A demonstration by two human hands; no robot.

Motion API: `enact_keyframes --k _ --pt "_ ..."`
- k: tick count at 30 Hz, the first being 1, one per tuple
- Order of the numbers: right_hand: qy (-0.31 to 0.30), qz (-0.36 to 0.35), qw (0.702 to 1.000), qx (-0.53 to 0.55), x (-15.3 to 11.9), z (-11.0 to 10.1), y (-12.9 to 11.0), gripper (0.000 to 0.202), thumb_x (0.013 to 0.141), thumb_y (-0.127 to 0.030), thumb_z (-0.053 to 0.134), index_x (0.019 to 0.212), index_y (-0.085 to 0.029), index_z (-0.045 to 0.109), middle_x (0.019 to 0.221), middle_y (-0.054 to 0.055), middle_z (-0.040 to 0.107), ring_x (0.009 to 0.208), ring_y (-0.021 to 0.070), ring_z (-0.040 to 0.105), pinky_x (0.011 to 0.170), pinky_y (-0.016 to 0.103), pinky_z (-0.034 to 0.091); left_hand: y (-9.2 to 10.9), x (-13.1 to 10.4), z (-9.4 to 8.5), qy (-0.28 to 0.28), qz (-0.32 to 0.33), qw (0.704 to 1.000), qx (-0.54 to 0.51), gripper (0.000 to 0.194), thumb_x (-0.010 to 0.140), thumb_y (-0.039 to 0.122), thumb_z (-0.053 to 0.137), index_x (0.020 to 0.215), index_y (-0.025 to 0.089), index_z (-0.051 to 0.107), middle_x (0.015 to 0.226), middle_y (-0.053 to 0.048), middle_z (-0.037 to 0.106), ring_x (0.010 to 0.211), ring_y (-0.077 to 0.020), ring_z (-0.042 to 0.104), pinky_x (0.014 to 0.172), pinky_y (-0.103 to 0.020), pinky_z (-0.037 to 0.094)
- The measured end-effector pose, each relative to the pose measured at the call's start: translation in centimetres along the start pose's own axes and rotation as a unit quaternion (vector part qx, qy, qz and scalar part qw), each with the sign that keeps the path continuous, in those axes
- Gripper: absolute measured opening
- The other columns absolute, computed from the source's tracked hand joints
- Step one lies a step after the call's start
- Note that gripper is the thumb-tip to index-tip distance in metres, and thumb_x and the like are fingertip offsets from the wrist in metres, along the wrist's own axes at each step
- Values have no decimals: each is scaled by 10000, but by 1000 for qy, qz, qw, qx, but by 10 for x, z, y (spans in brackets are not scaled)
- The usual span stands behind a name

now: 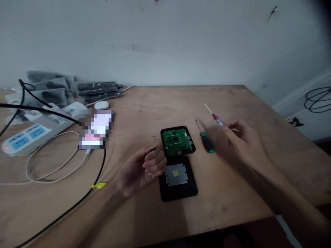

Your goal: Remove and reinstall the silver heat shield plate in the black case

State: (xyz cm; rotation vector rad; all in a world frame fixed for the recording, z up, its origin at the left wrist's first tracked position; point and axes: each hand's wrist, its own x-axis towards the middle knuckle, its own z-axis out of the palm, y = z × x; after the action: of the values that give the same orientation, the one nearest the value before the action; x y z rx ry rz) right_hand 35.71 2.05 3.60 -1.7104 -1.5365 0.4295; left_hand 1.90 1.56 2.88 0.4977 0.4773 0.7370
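My right hand (239,136) is closed around the handle of a slim screwdriver (218,120) with a red and clear body, its pale shaft pointing up and left. My left hand (147,165) is curled closed beside the open black box; a small dark thing (152,150) shows at its fingertips, too small to name. In the box's black shell (193,151) sits a green circuit board (173,138). Just below lies its black cover (178,193), carrying a silver metal plate (176,175) with a yellowish square. A green and black screwdriver (207,143) rests to the right of the board.
On the left are a white power strip (38,132), a lit phone (97,129) with a cable plugged in, and a white earbud case (101,105). Bagged black items (99,90) lie against the wall. A black cable (99,168) crosses the wooden table (144,106).
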Motion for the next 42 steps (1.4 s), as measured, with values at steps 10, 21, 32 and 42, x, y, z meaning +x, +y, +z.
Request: enact_keyframes --k 10,21,32,42 --pt "-161 120 796 571 -16 41 -105 194 880 -265 869 858 -192 691 706 -50 502 497 50 310 431 215 231 6 -6 -5 -9 -13 997 -71 565 1037 211 616 653 214 202 591 87 151 536 -88 137 560 -170 433" --pt "-276 266 602 700 -23 80 -77 212 1000 -342 767 938 -143 728 677 -86 386 492 57 253 399 174 307 -2 -8 -14 -38 -23 995 -94 575 1038 262 713 578 188 375 519 69 323 528 -86 246 570 -204 440" --pt "-252 180 679 666 -42 87 -83 280 1030 -437 763 898 -201 692 699 -51 510 482 50 350 418 157 298 -1 -5 -12 -30 -42 992 -115 541 1042 247 709 630 183 365 579 75 304 553 -83 250 581 -189 435" --pt "-182 83 811 550 -50 85 -81 156 1076 -408 729 1026 -312 842 829 2 734 592 72 556 467 152 376 -1 -5 -13 -21 -43 995 -86 492 1054 299 723 636 158 505 595 51 402 552 -89 266 567 -186 442"
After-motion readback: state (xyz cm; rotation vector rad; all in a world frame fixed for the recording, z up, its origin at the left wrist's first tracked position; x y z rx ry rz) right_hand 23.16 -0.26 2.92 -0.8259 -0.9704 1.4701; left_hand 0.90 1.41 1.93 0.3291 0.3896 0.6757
